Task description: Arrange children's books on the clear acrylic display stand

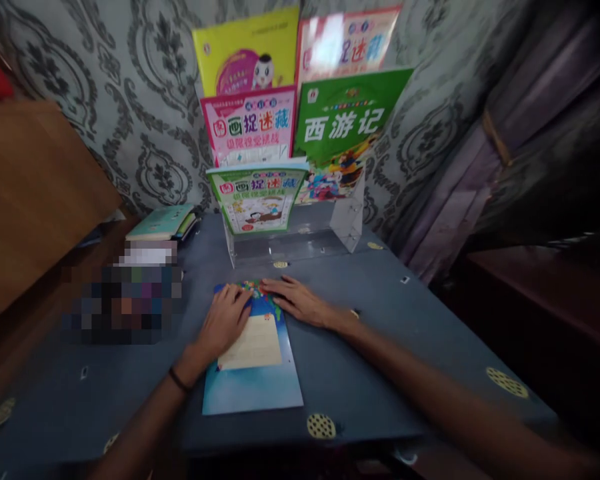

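A blue book [255, 387] with a cream text panel lies flat on the table in front of me. My left hand [227, 317] rests on its upper left part, fingers stretched out and pointing away from me. Across the book's top right corner lies my right hand [300, 303], its fingers flat and reaching towards the left. The fingertips of both hands are close together over the colourful picture at the top edge, parts of which they cover. Neither hand grips anything.
Behind the book, a clear stand [347, 217] holds several picture books, including a green book [350, 127] and a pink one [253, 127]. A stack of books [160, 223] and a blurred-out item [135, 293] sit left on the patterned tablecloth [380, 393]. A curtain [455, 180] hangs at right.
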`<state>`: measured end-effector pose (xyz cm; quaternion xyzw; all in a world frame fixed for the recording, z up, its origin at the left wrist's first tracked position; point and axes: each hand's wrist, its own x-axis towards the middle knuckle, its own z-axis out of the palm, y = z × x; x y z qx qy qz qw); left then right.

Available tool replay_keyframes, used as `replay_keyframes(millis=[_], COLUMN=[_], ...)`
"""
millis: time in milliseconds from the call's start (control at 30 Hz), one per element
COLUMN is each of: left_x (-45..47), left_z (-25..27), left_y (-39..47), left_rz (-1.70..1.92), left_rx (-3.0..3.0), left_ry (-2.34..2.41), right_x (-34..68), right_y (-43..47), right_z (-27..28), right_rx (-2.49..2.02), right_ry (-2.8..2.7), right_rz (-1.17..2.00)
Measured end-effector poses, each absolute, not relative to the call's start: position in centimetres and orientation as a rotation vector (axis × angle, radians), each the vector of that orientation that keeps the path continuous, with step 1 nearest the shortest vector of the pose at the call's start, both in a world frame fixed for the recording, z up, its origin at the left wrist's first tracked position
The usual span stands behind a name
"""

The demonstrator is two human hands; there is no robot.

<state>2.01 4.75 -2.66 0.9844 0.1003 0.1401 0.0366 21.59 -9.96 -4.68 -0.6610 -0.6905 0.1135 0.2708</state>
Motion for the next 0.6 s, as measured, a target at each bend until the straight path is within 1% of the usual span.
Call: replay_keyframes(millis=[100, 233, 333, 433, 600], left_x=[-1.2, -4.8, -6.6, -7.9, -9.2], left_z=[-4.2, -7.1, -8.1, -7.4, -4.0], left_y=[4.8, 6.7, 8.6, 9.8, 9.7], left_rz=[0.540, 0.686, 0.668, 0.615, 0.347], left_rx=[2.983, 2.970, 3.032, 3.083, 3.208], left_ry=[0.293, 0.437, 0.371, 0.180, -0.197], right_x=[21.2, 21.0, 20.9, 20.7, 20.7], right_y=[-10.2, -10.5, -10.7, -10.8, -10.8], right_z=[-4.1, -3.2, -2.6, -2.3, -2.4], right_rx=[-1.803, -1.820, -1.834, -1.845, -1.854], right_ry=[-1.876, -1.889, -1.885, -1.880, -1.856], right_rz=[0.314, 0.327, 0.333, 0.350, 0.387])
